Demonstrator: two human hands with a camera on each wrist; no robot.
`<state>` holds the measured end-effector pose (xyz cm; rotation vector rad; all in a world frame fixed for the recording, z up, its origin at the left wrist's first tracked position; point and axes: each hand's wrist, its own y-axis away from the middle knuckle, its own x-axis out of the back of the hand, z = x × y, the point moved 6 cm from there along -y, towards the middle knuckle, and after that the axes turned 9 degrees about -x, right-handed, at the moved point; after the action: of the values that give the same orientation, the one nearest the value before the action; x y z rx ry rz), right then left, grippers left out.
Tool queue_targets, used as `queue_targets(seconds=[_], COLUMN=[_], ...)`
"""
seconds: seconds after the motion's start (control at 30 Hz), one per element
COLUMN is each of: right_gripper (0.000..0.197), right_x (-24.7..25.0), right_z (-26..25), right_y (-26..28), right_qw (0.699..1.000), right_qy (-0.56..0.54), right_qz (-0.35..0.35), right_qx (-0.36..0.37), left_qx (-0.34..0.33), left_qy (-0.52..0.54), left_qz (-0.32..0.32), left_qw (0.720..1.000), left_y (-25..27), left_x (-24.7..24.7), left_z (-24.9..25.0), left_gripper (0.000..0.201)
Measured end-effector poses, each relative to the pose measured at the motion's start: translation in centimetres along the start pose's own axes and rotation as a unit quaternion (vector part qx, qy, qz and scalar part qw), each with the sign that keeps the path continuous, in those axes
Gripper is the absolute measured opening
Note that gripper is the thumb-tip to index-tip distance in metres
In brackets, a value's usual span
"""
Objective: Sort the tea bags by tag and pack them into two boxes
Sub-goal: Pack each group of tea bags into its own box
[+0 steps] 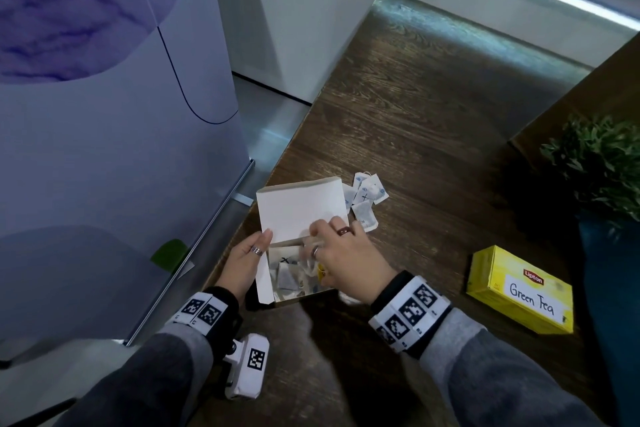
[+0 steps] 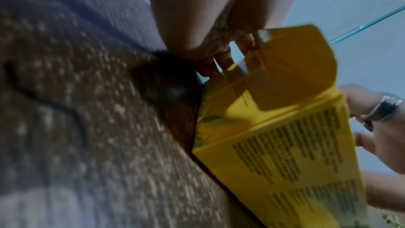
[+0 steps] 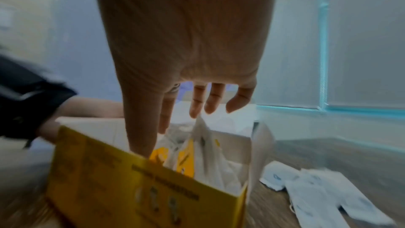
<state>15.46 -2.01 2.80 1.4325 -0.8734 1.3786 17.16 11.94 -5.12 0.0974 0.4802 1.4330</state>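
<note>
An open yellow tea box (image 1: 298, 208) (image 3: 131, 179) (image 2: 295, 153) stands near the table's left edge with its white-lined lid flap raised. Several tea bags (image 1: 287, 276) (image 3: 208, 159) lie inside it. My left hand (image 1: 247, 260) (image 2: 219, 55) (image 3: 92, 108) holds the box by its left end. My right hand (image 1: 337, 253) (image 3: 197, 107) hovers over the opening with straight, spread fingers that touch the top bag, which is blurred. A few loose tea bags (image 1: 365, 199) (image 3: 328, 190) lie just beyond the box. A shut yellow box labelled Green Tea (image 1: 519, 291) sits to the right.
The dark wooden table (image 1: 433, 114) stretches away ahead. A green potted plant (image 1: 599, 163) stands at the right edge, behind the Green Tea box. A pale wall panel (image 1: 104, 149) rises close on the left, past the table's edge.
</note>
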Motion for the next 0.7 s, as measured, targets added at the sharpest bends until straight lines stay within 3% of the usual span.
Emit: queue_targets(seconds=[0.1,0.2,0.27,0.37,0.43,0.5,0.57,0.6,0.7], right_gripper=[0.011,0.006,0.014,0.012,0.007,0.007,0.011,0.014,0.016], right_x=[-0.1,0.1,0.1,0.9,0.8,0.1,-0.3,-0.6,-1.5], right_z=[-1.3,-0.9,-0.8,-1.3,-0.9,0.0,0.7,0.7,0.7], right_y=[0.0,-0.4,-0.7,-0.7,-1.2,-1.5,-1.8,-2.0,-2.5], right_qw=[0.993,0.991,0.99,0.993,0.988,0.938,0.875,0.865,0.901], right_qy=[0.102,0.091,0.086,0.008,-0.136,-0.323,-0.452,-0.467,-0.396], right_qz=[0.041,0.07,0.073,0.067,-0.012,-0.122,-0.164,-0.179,-0.167], right_qx=[0.044,0.068,0.081,0.097,0.072,-0.002,-0.045,-0.047,-0.062], left_qx=[0.001,0.003,0.005,0.013,0.012,0.008,0.006,0.006,0.006], left_qy=[0.008,0.006,0.006,0.012,0.008,0.001,-0.009,-0.012,-0.01], left_qz=[0.003,-0.004,-0.004,-0.004,-0.003,0.001,0.003,0.003,0.012], left_qw=[1.0,1.0,1.0,1.0,1.0,1.0,1.0,1.0,1.0], left_y=[0.1,0.0,0.0,-0.1,0.0,0.0,-0.1,-0.1,-0.2], left_x=[-0.1,-0.1,0.0,0.0,0.1,0.1,0.2,0.2,0.3], left_z=[0.1,0.1,0.0,-0.1,-0.1,-0.1,0.0,-0.1,-0.2], left_gripper=[0.024,0.028,0.028,0.03,0.03,0.029,0.029,0.029,0.026])
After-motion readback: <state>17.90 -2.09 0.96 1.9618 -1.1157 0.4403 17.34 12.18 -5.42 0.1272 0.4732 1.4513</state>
